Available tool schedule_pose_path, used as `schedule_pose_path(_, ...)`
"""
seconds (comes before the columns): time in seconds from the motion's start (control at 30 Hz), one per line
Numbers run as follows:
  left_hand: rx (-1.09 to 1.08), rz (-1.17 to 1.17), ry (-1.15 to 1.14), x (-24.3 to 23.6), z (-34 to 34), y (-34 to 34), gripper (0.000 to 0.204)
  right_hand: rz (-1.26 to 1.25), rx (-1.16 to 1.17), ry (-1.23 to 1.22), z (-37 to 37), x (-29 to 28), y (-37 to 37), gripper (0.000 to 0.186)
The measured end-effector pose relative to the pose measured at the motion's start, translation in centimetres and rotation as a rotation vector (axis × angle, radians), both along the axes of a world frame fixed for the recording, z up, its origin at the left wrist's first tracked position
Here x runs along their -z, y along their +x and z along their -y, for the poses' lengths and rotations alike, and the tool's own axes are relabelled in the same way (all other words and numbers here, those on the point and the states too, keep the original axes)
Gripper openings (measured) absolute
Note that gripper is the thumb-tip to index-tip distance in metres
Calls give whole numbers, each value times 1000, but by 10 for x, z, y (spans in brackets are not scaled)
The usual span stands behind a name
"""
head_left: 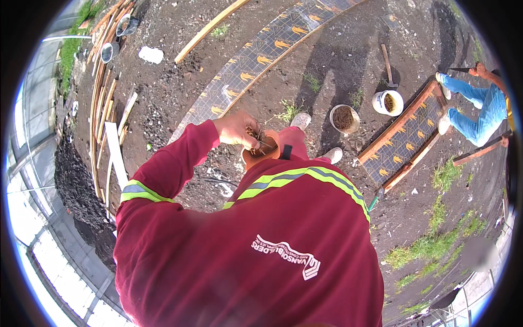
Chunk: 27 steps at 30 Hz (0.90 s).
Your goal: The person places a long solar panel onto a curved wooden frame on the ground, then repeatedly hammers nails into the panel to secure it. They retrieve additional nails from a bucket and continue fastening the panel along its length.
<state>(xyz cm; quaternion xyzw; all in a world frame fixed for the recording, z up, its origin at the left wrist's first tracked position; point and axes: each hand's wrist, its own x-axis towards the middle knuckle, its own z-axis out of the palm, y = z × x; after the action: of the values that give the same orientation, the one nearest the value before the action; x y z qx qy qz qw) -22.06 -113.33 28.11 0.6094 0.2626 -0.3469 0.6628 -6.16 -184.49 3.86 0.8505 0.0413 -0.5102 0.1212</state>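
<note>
My left hand (238,129) is closed in a pinch on several nails (252,132), thin and rusty brown. It hovers at the mouth of an orange-brown pouch (255,158) at my waist, where more thin nails stick out. A black strap (286,152) shows beside the pouch. My right hand and forearm do not show. Past my legs, a white bucket (354,124) holds a brown tangle that looks like nails. A second white bucket (377,103) beside it lies tilted with similar brown contents.
A long printed panel (218,98) curves across the dirt ahead. At right lies a wood-edged panel (381,169), with a hammer (388,65) beyond it. A co-worker in jeans (485,109) stands there, a wooden piece (479,151) in one hand. Lumber (101,103) is stacked at left.
</note>
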Motion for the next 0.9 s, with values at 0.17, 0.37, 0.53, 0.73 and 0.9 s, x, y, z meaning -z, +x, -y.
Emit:
schedule_pose_path(0.17, 220, 47, 218, 10, 14, -23, 29, 77, 249, 15, -41, -29, 11, 34)
schedule_pose_path(0.37, 285, 186, 511, 22, 24, -24, 27, 123, 341, 51, -83, -64, 16, 34)
schedule_pose_path(0.53, 242, 196, 514, 21, 18, -17, 27, 138, 351, 59, -85, -73, 20, 35)
schedule_pose_path(0.73, 142, 23, 427, 16, 28, -11, 29, 146, 343, 68, -79, -77, 30, 36)
schedule_pose_path(0.9, -12, -170, 260, 14, 40, -13, 29, 155, 336, 87, -70, -76, 41, 36)
